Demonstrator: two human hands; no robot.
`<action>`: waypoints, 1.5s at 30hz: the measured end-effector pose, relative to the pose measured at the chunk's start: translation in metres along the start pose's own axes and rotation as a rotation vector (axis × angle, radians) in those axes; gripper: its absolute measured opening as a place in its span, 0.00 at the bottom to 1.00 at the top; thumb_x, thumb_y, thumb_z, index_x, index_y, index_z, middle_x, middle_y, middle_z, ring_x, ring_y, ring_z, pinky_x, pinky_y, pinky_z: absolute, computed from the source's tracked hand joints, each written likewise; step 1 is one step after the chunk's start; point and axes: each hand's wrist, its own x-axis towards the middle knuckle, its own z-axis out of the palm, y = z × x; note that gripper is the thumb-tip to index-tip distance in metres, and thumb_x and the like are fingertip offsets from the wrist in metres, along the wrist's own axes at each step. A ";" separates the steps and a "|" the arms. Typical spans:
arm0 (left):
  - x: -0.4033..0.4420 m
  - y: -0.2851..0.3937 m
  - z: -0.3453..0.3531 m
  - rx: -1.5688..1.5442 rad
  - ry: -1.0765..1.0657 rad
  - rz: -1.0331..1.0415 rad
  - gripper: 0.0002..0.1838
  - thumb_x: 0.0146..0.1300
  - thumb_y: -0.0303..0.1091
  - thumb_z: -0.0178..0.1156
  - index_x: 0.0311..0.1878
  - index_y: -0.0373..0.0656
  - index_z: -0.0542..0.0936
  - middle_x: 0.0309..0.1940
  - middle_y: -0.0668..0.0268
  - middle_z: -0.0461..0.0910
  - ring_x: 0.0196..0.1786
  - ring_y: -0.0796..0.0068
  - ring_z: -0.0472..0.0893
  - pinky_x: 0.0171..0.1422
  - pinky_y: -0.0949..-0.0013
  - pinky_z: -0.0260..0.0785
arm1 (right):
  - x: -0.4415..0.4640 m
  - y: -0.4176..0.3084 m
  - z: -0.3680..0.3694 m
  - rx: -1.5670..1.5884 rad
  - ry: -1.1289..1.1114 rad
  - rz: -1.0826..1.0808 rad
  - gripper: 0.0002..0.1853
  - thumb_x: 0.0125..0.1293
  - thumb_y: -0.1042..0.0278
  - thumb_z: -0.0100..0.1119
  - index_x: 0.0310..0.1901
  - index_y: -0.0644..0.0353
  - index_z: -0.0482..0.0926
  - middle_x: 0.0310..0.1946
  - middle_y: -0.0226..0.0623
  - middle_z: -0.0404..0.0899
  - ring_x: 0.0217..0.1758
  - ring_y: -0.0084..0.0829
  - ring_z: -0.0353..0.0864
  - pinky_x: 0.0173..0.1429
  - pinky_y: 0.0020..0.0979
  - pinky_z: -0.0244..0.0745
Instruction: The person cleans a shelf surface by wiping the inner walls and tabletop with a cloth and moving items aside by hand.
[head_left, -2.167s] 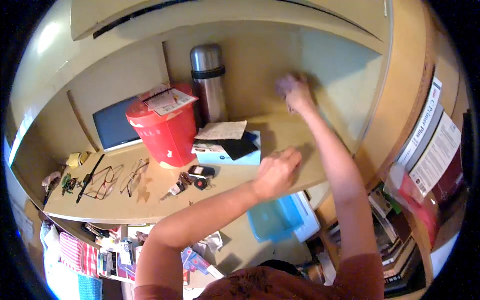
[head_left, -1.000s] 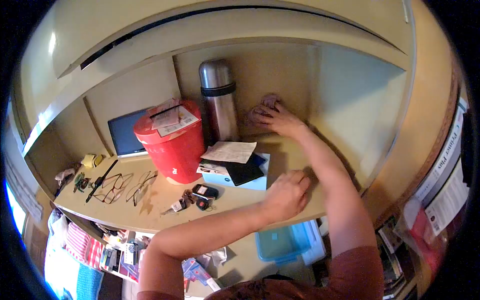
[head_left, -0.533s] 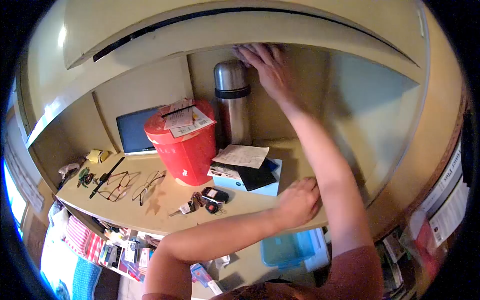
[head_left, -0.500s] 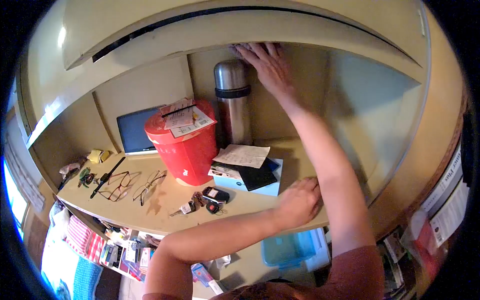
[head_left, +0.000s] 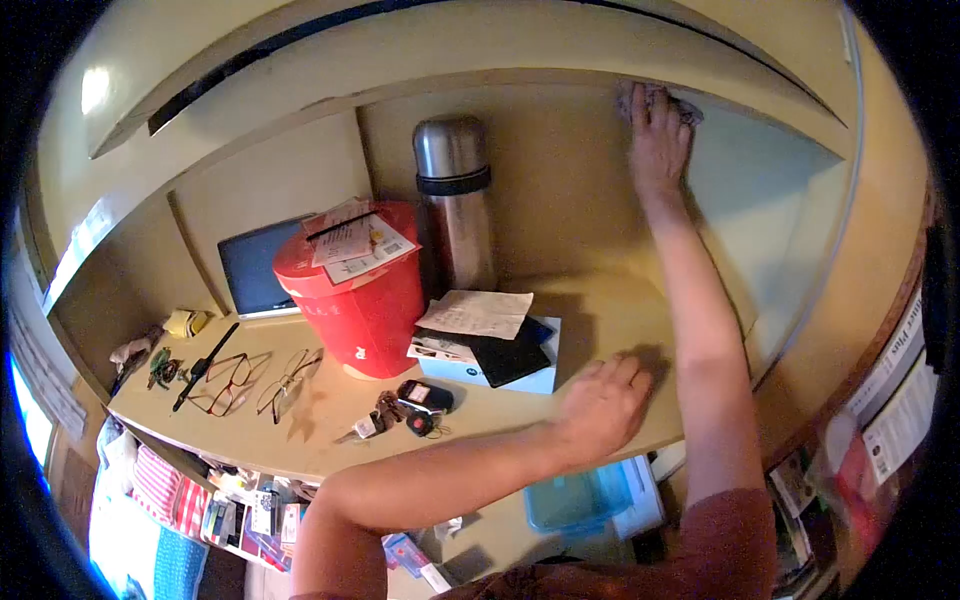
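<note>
My right hand (head_left: 660, 150) is raised to the top of the cabinet's back panel (head_left: 560, 180), right of the middle. It presses a crumpled greyish-purple cloth (head_left: 690, 112) against the panel, just under the upper edge. My left hand (head_left: 605, 400) rests on the wooden shelf (head_left: 490, 430) with its fingers slightly bent and apart, holding nothing visible. Left of it lies a light-blue box (head_left: 460, 375) topped by a black wallet-like item (head_left: 512, 360) and a paper slip (head_left: 475, 312). A steel thermos (head_left: 455, 200) stands upright behind the box.
A red bucket-like container (head_left: 360, 310) with papers on its lid stands before a small dark screen (head_left: 262, 268). Keys (head_left: 372, 425), a black key fob (head_left: 425, 396), eyeglasses (head_left: 288, 385) and a wristwatch (head_left: 205, 365) lie on the shelf. Below is a blue plastic box (head_left: 575, 500).
My right hand has moved right along the top of the back panel, from above the thermos; the cloth now shows under it. My left hand stays on the shelf, its fingers slightly more extended.
</note>
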 end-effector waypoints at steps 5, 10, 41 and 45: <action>0.000 0.001 0.001 0.036 -0.005 -0.030 0.15 0.54 0.33 0.62 0.44 0.38 0.76 0.45 0.53 0.76 0.51 0.51 0.76 0.56 0.54 0.72 | -0.034 -0.014 0.003 -0.247 -0.119 -0.156 0.27 0.68 0.68 0.46 0.70 0.60 0.65 0.67 0.47 0.67 0.67 0.43 0.67 0.59 0.43 0.66; -0.001 0.001 -0.002 0.029 0.011 -0.013 0.15 0.54 0.33 0.62 0.43 0.38 0.76 0.44 0.53 0.75 0.51 0.51 0.77 0.55 0.54 0.72 | -0.075 -0.017 0.013 -0.253 -0.199 -0.229 0.26 0.68 0.66 0.47 0.68 0.57 0.67 0.68 0.46 0.66 0.68 0.43 0.67 0.68 0.48 0.62; -0.005 -0.002 -0.003 0.023 0.146 0.092 0.11 0.54 0.30 0.58 0.41 0.38 0.79 0.43 0.55 0.78 0.51 0.56 0.78 0.55 0.57 0.72 | -0.127 -0.015 -0.050 0.242 -1.370 -0.379 0.20 0.72 0.56 0.44 0.60 0.46 0.80 0.65 0.38 0.74 0.68 0.44 0.71 0.70 0.46 0.66; -0.011 0.009 -0.020 -0.050 0.067 0.274 0.09 0.53 0.33 0.60 0.36 0.40 0.79 0.38 0.61 0.78 0.43 0.58 0.80 0.46 0.58 0.75 | -0.166 -0.008 -0.045 0.318 -1.033 -0.465 0.20 0.73 0.59 0.43 0.61 0.46 0.79 0.59 0.41 0.78 0.67 0.44 0.71 0.71 0.45 0.64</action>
